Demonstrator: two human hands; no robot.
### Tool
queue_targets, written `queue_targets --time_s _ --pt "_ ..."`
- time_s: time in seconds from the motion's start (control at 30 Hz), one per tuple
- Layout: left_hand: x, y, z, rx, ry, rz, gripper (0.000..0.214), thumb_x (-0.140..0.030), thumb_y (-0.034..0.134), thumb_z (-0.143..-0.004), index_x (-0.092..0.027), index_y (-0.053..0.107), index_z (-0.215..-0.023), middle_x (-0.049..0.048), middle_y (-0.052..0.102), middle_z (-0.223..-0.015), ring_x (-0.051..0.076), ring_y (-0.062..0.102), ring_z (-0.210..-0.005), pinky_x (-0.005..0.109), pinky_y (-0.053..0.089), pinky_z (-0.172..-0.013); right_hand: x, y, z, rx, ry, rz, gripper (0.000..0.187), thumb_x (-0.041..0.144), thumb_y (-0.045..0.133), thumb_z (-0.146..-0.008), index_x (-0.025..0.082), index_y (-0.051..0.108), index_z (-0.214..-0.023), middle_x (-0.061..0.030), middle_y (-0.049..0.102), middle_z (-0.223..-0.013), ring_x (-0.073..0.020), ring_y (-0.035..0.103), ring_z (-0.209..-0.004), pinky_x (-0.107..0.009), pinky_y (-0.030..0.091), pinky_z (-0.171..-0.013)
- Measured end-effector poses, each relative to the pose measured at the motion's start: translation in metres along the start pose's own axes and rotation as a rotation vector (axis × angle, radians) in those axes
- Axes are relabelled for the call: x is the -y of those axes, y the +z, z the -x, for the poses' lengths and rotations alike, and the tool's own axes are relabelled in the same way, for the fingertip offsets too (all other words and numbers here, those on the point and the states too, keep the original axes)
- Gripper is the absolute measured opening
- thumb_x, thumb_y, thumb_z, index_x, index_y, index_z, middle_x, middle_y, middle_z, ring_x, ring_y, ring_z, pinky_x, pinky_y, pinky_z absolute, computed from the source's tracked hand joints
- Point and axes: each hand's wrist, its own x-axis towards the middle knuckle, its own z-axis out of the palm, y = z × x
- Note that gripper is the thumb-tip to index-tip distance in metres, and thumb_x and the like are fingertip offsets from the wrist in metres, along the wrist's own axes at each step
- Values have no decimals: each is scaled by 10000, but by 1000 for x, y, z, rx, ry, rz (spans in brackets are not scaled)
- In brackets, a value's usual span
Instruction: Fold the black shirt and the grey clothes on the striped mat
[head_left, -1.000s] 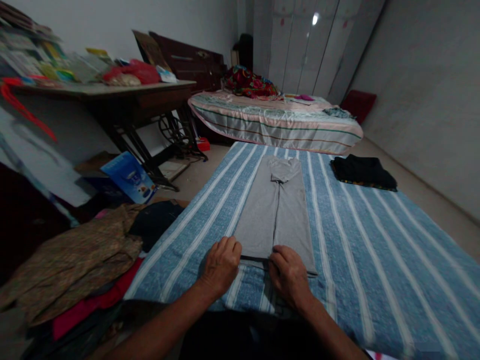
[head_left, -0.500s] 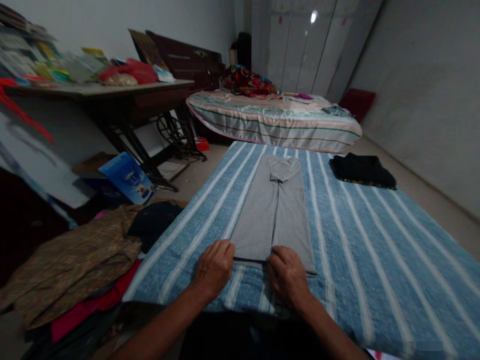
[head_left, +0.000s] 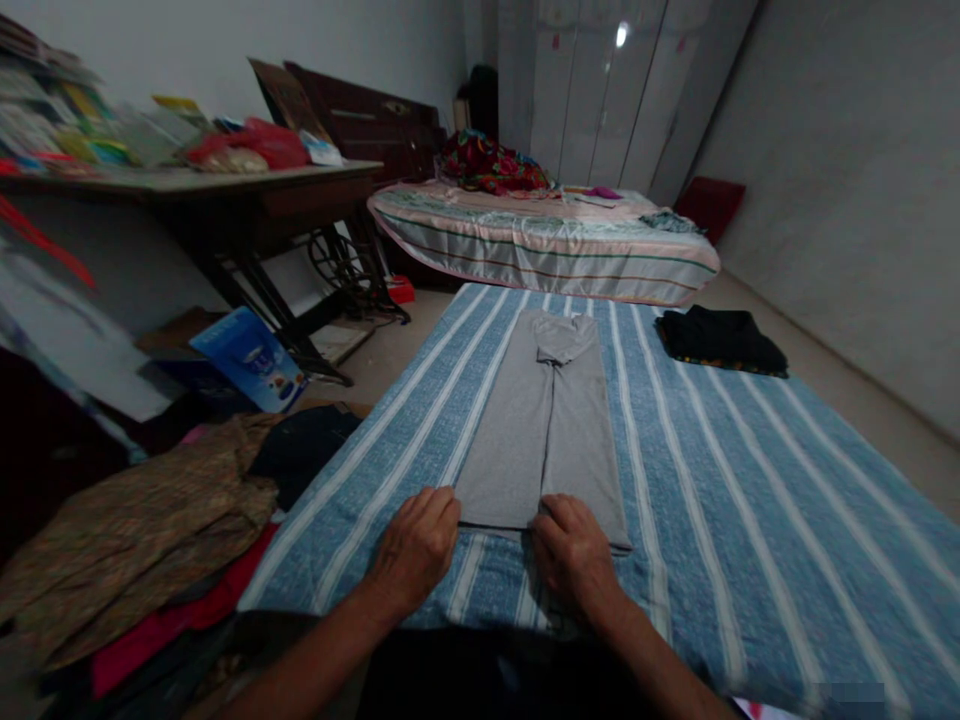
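Observation:
A grey T-shirt lies lengthwise on the blue-and-white striped bed cover, both sides folded in so their edges meet along the middle. Its collar and a folded sleeve are at the far end. My left hand pinches the near left corner of the hem, fingers closed. At the middle of the hem, where the folded edges meet, my right hand grips the cloth with curled fingers. Both thumbs are largely hidden.
Black folded clothes lie at the bed's far right. Heaped clothes sit on the left, below a sewing-machine table loaded with bags. A second bed stands beyond, before a wardrobe.
My left hand has shifted slightly left and nearer to me with its hem corner, and the hem's left part lies straighter. My right hand has barely moved.

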Motion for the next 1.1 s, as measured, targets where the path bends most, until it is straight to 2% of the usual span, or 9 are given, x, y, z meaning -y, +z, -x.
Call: queue_targets --time_s 0.27,0.33,0.43,0.5,0.6,0.77,0.93,1.1 --pt "-5 -15 -5 161 -44 -23 211 0 450 -752 -170 570 -715 83 580 -862 238 522 -845 401 422 -781 1 -1 -1 5 -4 -2 168 115 465 -850 198 607 -821 -98 575 -995 -237 506 -964 -382 454 -826" --pt "-12 -22 -13 155 -31 21 174 -30 468 -754 -167 576 -756 94 584 -940 245 514 -898 417 416 -818 1 -4 -2 -6 -6 -23 164 127 464 -858 199 609 -885 -97 586 -995 -234 516 -967 -379 457 -823" --pt "-28 -28 -30 178 60 183 145 -78 466 -802 -171 569 -843 72 581 -969 216 512 -910 371 427 -832 -2 -11 0 -33 -7 -63 200 158 484 -864 180 574 -1041 -99 602 -998 -224 535 -958 -371 465 -815" --pt "-40 -25 -43 207 125 284 144 -78 446 -827 -169 556 -842 57 580 -912 197 516 -878 332 435 -815 -6 -18 3 -59 -2 -67 228 171 506 -859 167 547 -1083 -101 609 -1003 -222 545 -947 -370 467 -813" --pt "-52 -11 -57 236 158 358 147 -84 432 -847 -168 540 -794 47 567 -830 186 517 -833 300 439 -765 -13 -27 9 -81 -14 -39 199 171 527 -851 178 546 -1050 -97 616 -1007 -220 555 -937 -363 472 -801" --pt "-53 11 -62 268 159 411 139 -99 460 -836 -183 556 -780 30 543 -790 178 515 -810 275 432 -715 -16 -32 20 -76 31 -13 162 172 512 -866 195 566 -1018 -91 624 -1001 -213 569 -931 -360 475 -793" --pt "-47 13 -58 301 207 403 130 -100 469 -824 -192 561 -812 26 537 -814 175 509 -814 276 425 -720 -8 -28 20 -76 41 -7 158 164 479 -884 193 581 -1001 -96 618 -1003 -216 562 -938 -378 468 -804" --pt "-48 8 -57 302 183 414 83 -160 496 -845 -193 563 -881 30 555 -848 183 516 -856 288 425 -752 -3 -24 13 -84 19 -21 162 141 458 -883 182 588 -971 -96 611 -966 -214 555 -923 -371 463 -798"
